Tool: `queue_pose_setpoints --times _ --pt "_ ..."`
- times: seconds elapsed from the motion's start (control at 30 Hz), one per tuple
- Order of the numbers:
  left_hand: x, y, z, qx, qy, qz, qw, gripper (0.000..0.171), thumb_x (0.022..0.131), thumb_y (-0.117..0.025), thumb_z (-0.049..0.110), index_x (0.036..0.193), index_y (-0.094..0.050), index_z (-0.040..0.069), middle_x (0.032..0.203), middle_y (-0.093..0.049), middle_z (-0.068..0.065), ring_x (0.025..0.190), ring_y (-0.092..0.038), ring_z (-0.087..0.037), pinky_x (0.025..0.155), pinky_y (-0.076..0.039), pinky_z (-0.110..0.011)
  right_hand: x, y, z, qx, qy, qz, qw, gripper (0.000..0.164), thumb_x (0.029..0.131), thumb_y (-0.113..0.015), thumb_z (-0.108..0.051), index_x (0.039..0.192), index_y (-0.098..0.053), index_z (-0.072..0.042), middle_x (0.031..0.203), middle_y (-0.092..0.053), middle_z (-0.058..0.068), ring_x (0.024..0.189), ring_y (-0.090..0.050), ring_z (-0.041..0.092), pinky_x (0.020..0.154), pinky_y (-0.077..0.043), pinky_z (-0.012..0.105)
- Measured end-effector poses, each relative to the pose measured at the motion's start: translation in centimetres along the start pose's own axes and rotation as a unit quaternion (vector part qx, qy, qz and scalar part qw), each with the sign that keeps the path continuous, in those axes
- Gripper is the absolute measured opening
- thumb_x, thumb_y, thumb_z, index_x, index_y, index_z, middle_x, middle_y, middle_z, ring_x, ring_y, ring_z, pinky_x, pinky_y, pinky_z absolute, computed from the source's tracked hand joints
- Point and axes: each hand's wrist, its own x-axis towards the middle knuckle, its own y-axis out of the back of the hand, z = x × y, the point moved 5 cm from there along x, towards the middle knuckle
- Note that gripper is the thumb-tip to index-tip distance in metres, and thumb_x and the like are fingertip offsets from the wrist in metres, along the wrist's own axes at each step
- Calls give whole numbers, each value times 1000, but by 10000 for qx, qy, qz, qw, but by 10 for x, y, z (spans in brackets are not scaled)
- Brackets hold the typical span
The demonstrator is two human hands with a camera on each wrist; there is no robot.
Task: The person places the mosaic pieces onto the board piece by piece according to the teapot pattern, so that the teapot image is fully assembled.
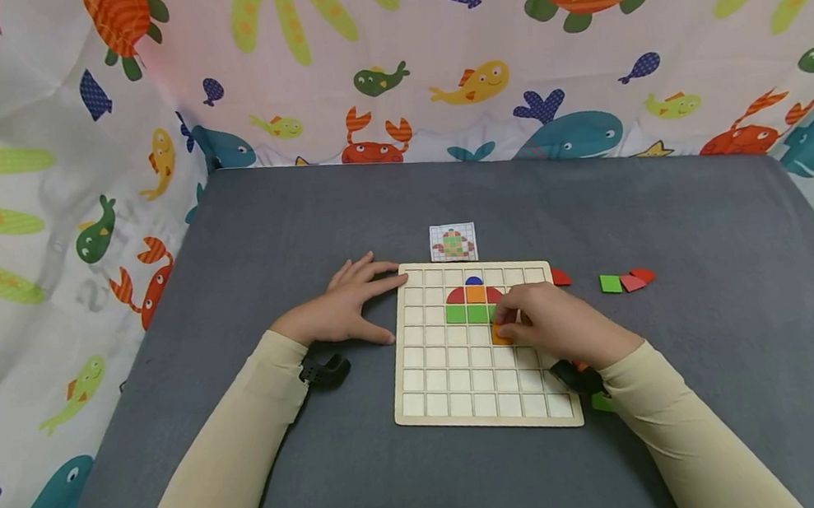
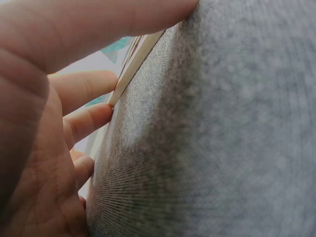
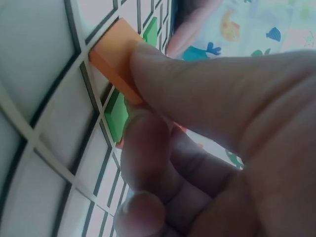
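An orange square tile is pinched aslant by the right hand over the pale wooden grid board; released askew, it could be caught on a divider. The board's edge is touched by the splayed left hand.

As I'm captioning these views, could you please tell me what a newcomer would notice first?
Probably the bright sea-animal backdrop beyond the gray table. Next, the pale grid board mid-table, where the right grip pinches an orange tile and the left grip touches the left edge.
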Motion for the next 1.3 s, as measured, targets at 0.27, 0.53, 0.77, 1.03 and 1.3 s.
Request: queue_pose_setpoints --times 0.27,0.53,0.77,1.03,1.3 --pt "0 0 0 3 43 -12 10000 96 85 -88 41 165 -38 23 173 -24 -1 163 7 -30 128 9 -55 1 -1 -1 -173 111 138 9997 7 94 -80 -10 93 -77 -16 86 -67 -8 76 -57 9 67 -52 28" --pt "1 -1 0 8 43 -13 10000 97 85 -88 41 165 -38 23 173 -23 0 163 7 -30 128 9 -56 1 -2 2 -124 172 92 9997 10 93 -80 -8 89 -78 -18 83 -66 -9 75 -58 7 67 -53 27" --pt "1 -1 0 -12 -12 20 10000 97 85 -88 41 165 -38 23 173 -24 -1 163 7 -31 128 9 -56 -2 9 15 -215 -98 192 9995 7 91 -82 -11 90 -78 -17 84 -68 -7 76 -58 10 66 -51 29" --pt "1 0 1 -38 2 17 10000 95 86 -87 40 165 -38 21 173 -24 -2 163 6 -31 128 9 -56 -6 21 34 -154 -571 276 9979 4 92 -82 -15 91 -78 -17 85 -68 -4 77 -57 14 64 -49 31" --pt "0 1 2 -49 4 22 10000 97 85 -89 39 165 -38 21 172 -25 -3 163 6 -32 128 9 -57 -19 45 55 -182 -955 540 9938 4 94 -80 -14 94 -78 -11 88 -71 1 75 -60 17 66 -53 32"
